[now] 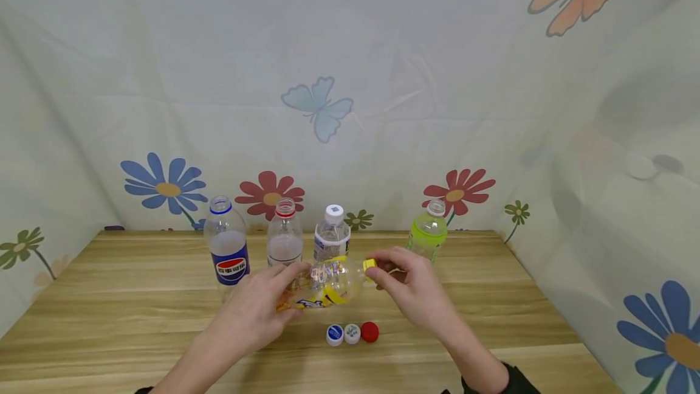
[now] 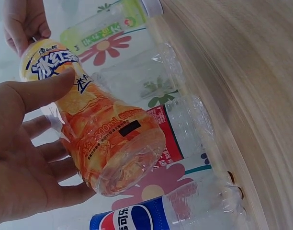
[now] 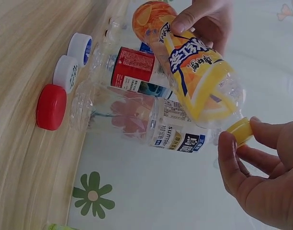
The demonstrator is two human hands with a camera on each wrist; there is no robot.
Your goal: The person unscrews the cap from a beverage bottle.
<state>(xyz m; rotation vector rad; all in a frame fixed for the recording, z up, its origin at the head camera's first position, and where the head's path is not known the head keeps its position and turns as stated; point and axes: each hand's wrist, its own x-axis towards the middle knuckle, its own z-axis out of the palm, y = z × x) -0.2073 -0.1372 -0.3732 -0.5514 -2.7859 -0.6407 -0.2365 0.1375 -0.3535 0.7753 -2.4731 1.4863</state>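
I see the left hand point(image 1: 259, 303), fingers wrapped round a clear plastic orange-and-yellow-labelled bottle point(image 1: 332, 281), the right hand point(image 1: 417, 287) pinching its round yellow cap point(image 1: 369, 265); four clear plastic bottles point(image 1: 229, 260) stand behind.

Mixes a yellow cap point(image 3: 241, 131), orange-and-yellow bottle label point(image 2: 101, 120), red cap point(image 3: 51, 107) and pale backdrop point(image 1: 383, 35) patterned with red and blue flowers point(image 1: 167, 188).

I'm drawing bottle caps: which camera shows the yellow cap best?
Right wrist: the yellow cap looks biggest there, pinched by the right hand. The head view shows it smaller; the left wrist view doesn't show it.
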